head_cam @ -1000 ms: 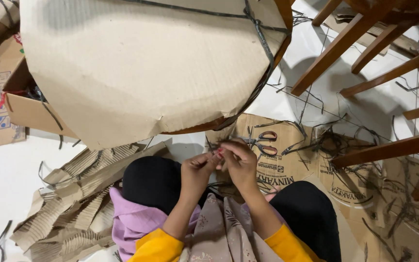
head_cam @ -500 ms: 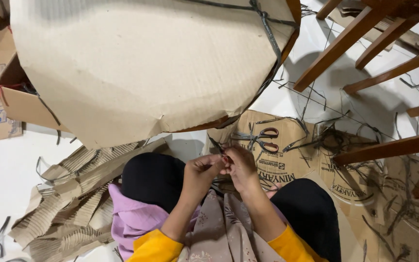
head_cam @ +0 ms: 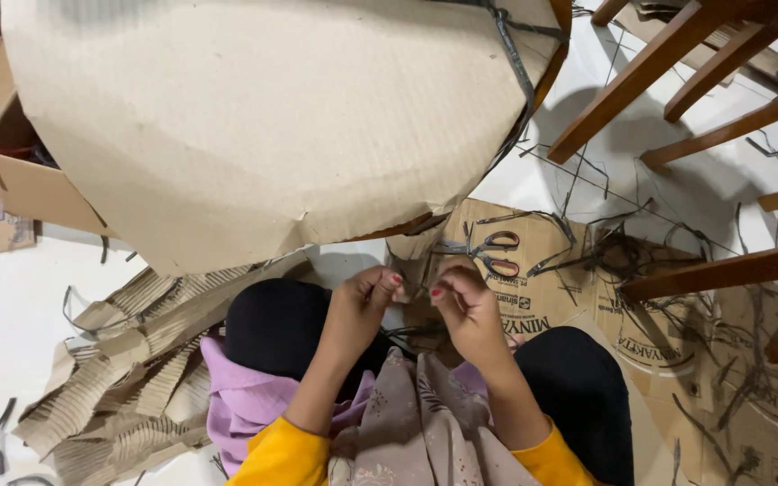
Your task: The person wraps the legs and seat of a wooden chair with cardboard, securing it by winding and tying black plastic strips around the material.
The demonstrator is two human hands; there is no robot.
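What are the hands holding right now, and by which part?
Both hands, left hand and right hand, pinch a small cardboard piece by its lower edge.

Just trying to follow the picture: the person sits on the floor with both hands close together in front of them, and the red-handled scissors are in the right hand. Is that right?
Not quite. In the head view the red-handled scissors lie on the flattened cardboard just beyond the hands, held by neither. The left hand and right hand are indeed close together, pinching at something small between them.
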